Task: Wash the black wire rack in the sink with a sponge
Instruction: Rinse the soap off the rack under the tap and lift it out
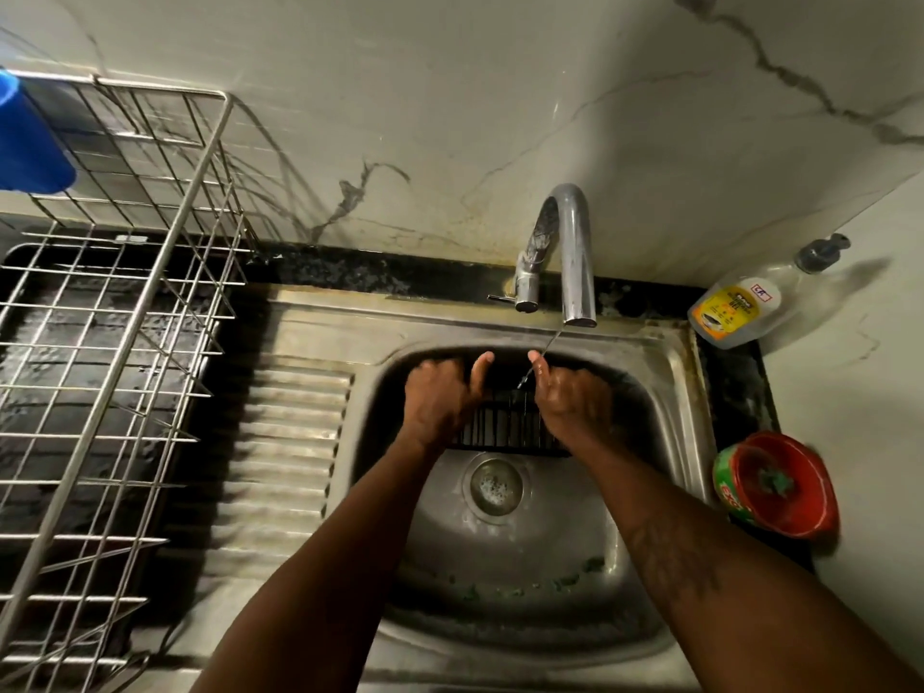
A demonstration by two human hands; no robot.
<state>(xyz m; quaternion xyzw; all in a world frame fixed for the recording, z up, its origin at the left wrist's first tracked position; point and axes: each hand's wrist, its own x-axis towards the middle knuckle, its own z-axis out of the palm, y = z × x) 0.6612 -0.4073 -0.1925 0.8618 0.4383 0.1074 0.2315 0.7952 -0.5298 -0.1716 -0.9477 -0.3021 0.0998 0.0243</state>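
Note:
The black wire rack [507, 430] is in the steel sink [665, 372], held up at the back of the basin under the tap. My left hand [440, 397] grips its left end, thumb raised. My right hand [570, 397] grips its right end, also with the thumb up. A thin stream of water falls from the chrome tap [575, 252] past my right thumb onto the rack. A green sponge [772, 482] lies in a red tub on the counter at the right; neither hand touches it.
The sink drain [492, 485] lies below the rack, with green scraps near the basin's front wall. A ribbed drainboard [285, 442] and a steel dish rack [115, 342] with a blue cup [27, 142] stand left. A dish-soap bottle [745, 305] leans in the right corner.

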